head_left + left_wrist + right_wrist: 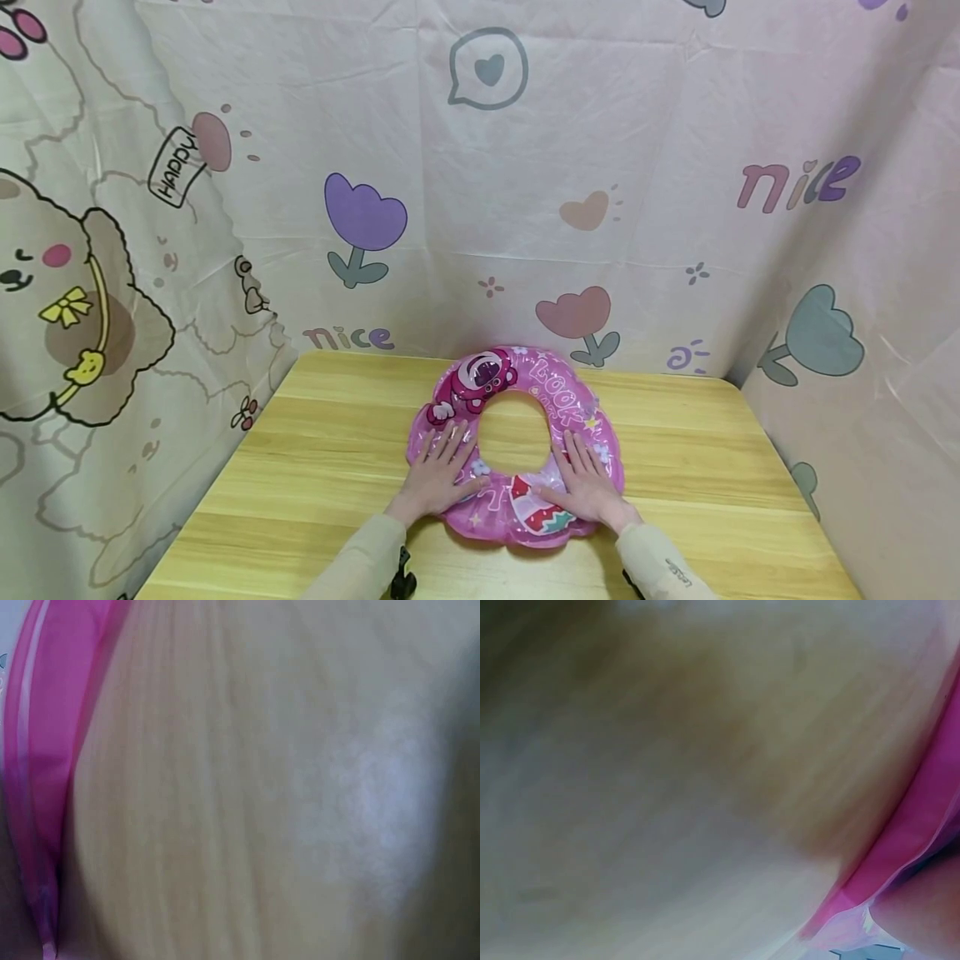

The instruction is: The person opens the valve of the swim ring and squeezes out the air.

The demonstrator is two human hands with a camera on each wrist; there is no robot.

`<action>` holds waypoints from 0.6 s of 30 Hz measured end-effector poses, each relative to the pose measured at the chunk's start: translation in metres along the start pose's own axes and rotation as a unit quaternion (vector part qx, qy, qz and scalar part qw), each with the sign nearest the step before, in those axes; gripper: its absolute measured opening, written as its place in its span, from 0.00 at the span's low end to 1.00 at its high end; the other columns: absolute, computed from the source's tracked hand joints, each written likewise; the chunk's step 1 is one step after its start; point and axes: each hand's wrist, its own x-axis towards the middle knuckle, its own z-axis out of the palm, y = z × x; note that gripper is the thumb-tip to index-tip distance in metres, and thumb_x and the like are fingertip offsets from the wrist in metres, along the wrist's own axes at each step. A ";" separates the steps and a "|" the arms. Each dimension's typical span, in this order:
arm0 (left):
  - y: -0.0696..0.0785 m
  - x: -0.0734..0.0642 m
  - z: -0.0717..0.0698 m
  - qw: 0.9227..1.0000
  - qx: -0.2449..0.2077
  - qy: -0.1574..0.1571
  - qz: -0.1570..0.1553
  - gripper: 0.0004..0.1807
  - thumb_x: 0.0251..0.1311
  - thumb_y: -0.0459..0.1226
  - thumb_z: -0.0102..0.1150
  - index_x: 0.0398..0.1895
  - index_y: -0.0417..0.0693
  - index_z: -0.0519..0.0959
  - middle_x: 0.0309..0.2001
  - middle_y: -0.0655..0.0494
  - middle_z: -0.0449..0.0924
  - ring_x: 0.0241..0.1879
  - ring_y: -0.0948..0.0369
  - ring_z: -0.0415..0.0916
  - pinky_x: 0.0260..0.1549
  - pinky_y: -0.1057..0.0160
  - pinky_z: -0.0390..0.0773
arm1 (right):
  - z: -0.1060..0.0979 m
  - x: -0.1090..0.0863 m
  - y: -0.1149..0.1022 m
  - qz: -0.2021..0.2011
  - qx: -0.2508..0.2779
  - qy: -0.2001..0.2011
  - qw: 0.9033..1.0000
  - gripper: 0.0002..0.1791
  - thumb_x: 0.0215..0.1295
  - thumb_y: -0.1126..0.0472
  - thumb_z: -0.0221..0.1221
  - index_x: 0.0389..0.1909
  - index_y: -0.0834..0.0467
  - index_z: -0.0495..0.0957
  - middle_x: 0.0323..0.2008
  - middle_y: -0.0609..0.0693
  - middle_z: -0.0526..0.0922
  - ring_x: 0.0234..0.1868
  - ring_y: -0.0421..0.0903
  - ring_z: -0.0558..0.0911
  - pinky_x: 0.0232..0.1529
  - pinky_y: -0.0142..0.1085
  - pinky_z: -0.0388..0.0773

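Note:
A pink inflatable swim ring, printed with a bear, lettering and a strawberry, lies on the wooden table. My left hand rests on the ring's left side with its fingers spread and fairly straight. On the right side, my right hand lies palm down with its fingers extended and thumb pointing inward over the strawberry print. The left wrist view catches the ring's pink edge beside bare wood. In the right wrist view, the edge of the swim ring shows at the right, next to part of the hand.
The light wooden table carries the ring near its middle. A printed cloth with flowers, hearts and words hangs behind the table's back edge and along both sides. Pale sleeves cover the forearms, with a dark strap piece at the left wrist.

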 end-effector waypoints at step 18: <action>0.002 -0.001 -0.004 1.000 0.011 -0.014 -0.001 0.48 0.65 0.69 0.45 0.80 0.53 0.54 0.83 0.49 0.45 0.82 0.46 0.43 0.78 0.38 0.44 | 0.000 0.001 0.001 0.001 0.003 -0.005 1.000 0.54 0.66 0.28 0.51 0.79 0.62 0.50 0.81 0.64 0.39 0.82 0.64 0.42 0.81 0.61 0.39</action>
